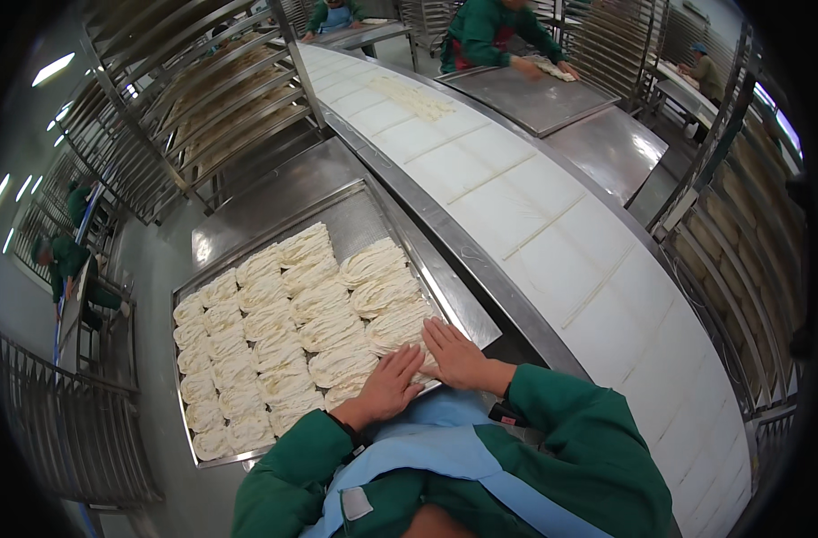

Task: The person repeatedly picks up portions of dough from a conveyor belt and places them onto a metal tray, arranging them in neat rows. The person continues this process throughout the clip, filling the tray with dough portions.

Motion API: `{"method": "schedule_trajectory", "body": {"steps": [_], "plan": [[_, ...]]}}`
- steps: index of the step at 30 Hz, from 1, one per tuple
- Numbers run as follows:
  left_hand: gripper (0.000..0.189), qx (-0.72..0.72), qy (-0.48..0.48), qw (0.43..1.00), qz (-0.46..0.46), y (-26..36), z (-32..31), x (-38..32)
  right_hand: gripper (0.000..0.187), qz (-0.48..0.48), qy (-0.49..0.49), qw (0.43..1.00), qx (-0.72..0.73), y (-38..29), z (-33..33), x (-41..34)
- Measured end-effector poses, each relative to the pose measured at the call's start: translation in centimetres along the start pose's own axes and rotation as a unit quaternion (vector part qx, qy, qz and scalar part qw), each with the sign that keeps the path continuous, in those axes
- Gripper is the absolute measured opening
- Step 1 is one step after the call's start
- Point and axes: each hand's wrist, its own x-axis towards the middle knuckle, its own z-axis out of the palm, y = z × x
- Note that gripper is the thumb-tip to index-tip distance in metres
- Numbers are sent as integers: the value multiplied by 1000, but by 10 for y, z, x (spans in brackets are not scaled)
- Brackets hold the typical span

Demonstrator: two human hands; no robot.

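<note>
Rows of folded noodle bundles lie side by side on a metal mesh tray, whose far right part shows bare mesh. At the tray's near right corner, my left hand lies with its palm down and fingers stretched over the noodles. My right hand is beside it, touching or almost touching its fingertips, over the edge of the nearest noodle bundle. What lies beneath both palms is hidden. The tray rests on a steel table.
A white conveyor belt with loose noodle strands curves past on the right. Across it, a co-worker in green handles noodles at a steel tray. Tray racks stand at the upper left and right.
</note>
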Motion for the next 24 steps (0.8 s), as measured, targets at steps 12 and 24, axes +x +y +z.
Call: {"method": "schedule_trajectory", "body": {"steps": [12, 24], "plan": [[73, -42, 58, 997, 20, 6, -7, -3, 74, 18, 69, 995, 70, 12, 6, -3], [85, 46, -29, 996, 73, 23, -2, 2, 72, 152, 163, 969, 107, 32, 32, 10]]}}
